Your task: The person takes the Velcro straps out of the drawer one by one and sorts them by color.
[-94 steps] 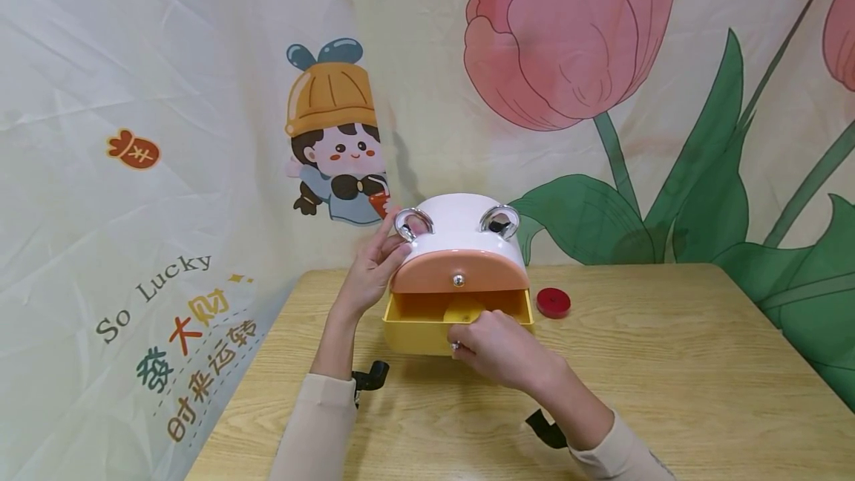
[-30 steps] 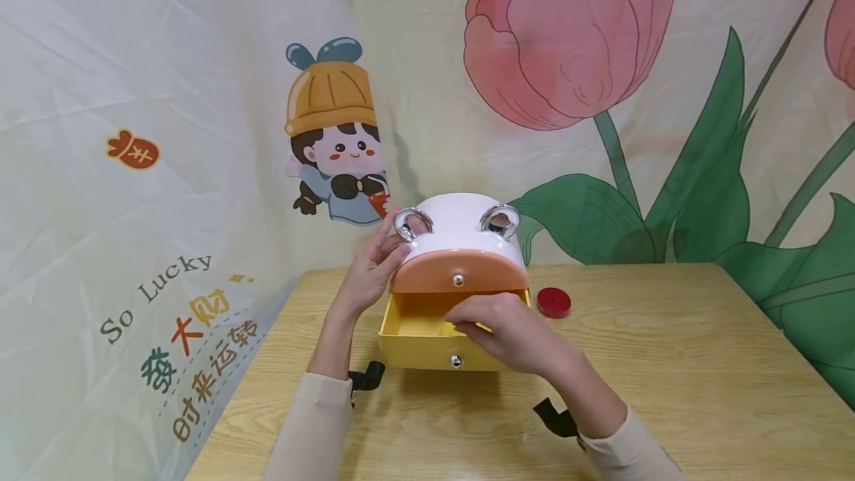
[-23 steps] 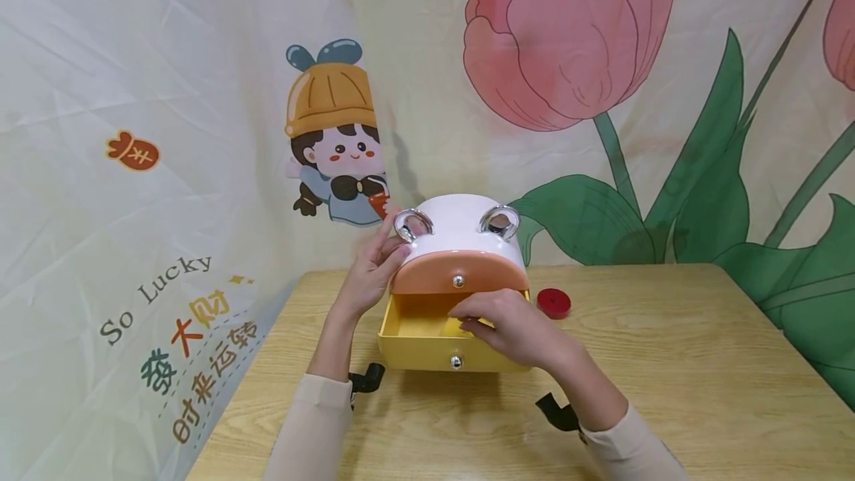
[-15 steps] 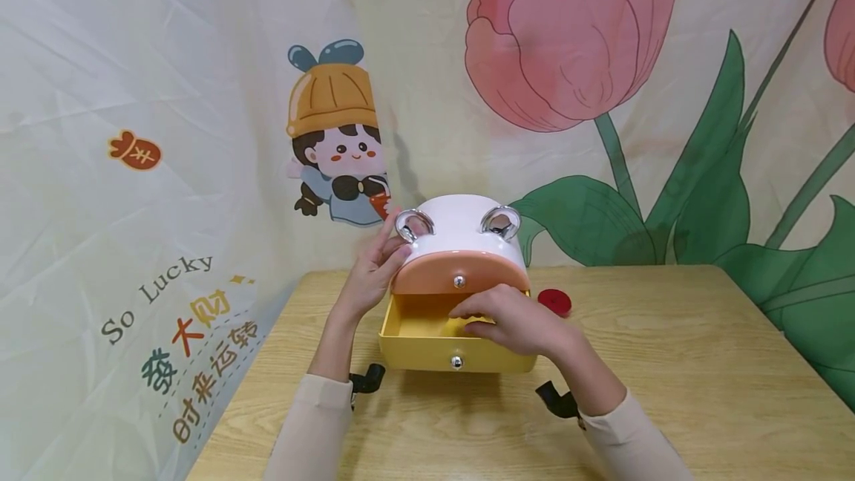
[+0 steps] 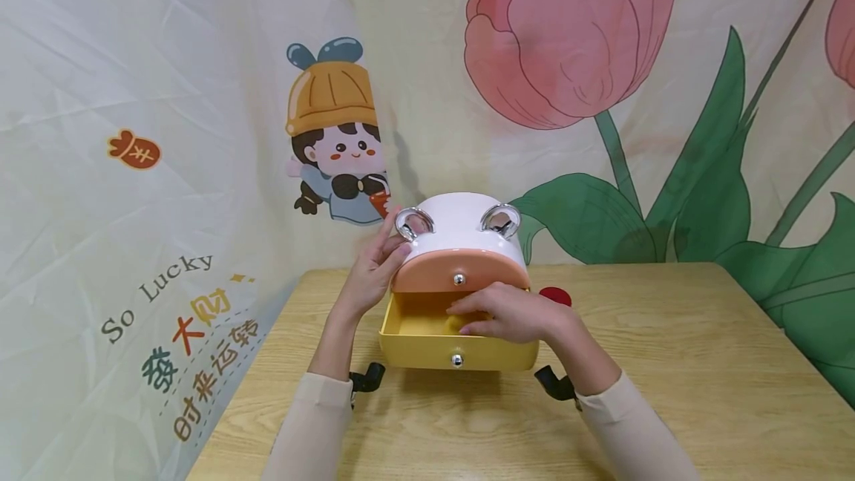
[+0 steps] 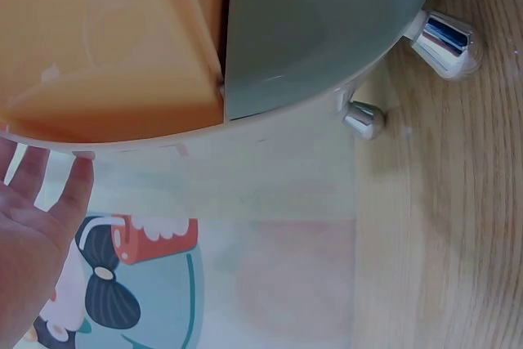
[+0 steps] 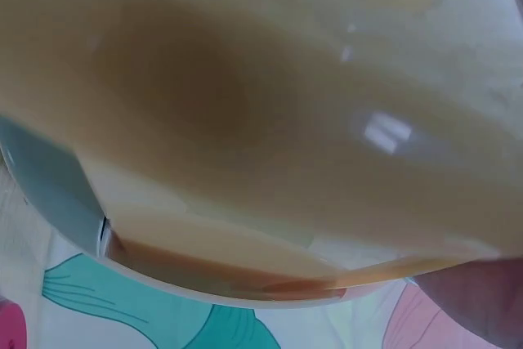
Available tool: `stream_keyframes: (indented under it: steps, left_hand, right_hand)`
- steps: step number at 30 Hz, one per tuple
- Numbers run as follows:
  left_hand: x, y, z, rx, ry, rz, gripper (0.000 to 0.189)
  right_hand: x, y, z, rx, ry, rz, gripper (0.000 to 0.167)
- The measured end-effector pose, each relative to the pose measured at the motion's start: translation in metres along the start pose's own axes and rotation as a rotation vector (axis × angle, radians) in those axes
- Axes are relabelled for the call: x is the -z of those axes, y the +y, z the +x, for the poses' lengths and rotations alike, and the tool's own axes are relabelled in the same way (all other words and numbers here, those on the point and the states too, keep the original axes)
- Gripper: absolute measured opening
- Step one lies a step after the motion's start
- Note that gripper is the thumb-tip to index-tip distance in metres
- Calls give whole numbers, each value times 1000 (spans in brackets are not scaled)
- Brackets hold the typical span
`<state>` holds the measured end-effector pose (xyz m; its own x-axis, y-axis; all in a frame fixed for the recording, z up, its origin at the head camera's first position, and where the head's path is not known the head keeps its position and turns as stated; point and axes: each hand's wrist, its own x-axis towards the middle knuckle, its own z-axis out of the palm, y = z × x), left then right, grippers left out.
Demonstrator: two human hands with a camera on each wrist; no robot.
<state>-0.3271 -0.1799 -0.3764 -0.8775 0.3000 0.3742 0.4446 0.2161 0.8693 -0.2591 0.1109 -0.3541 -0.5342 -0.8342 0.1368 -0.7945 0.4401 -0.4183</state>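
Observation:
A small drawer box (image 5: 461,227), white with silver ear-like rings, an orange upper front and a round silver knob, stands on the table. Its lower yellow drawer (image 5: 421,353) is pulled out. My left hand (image 5: 366,277) rests against the box's left side, thumb on the front; in the left wrist view its fairly straight fingers (image 6: 75,181) touch the edge. My right hand (image 5: 510,312) reaches into the drawer, fingers and thumb curved round a yellow disc (image 5: 456,324), mostly hidden by them. In the right wrist view the box's glossy surface (image 7: 270,194) fills most of the picture.
On the wooden table (image 5: 668,362), a red disc (image 5: 556,295) lies right of the box, partly behind my right wrist. Black wrist mounts (image 5: 367,377) hang below both forearms. A printed cloth (image 5: 427,95) with tulips and a cartoon figure hangs behind the table.
My right hand has let go of the lower knob after the drawer came further out, then moved over into the drawer to the yellow disc. My left hand stays on the box.

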Motion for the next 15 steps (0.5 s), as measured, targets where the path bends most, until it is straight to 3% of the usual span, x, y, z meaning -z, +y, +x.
stream_keyframes:
  steps: [5,15]
  left_hand:
    - [0,0,0,17,-1,-14,67]
    - [0,1,-1,15,-4,-28,66]
  right_hand:
    - [2,2,3,-26,-63,15,40]
    - [2,4,10,-47,-108,24,35]
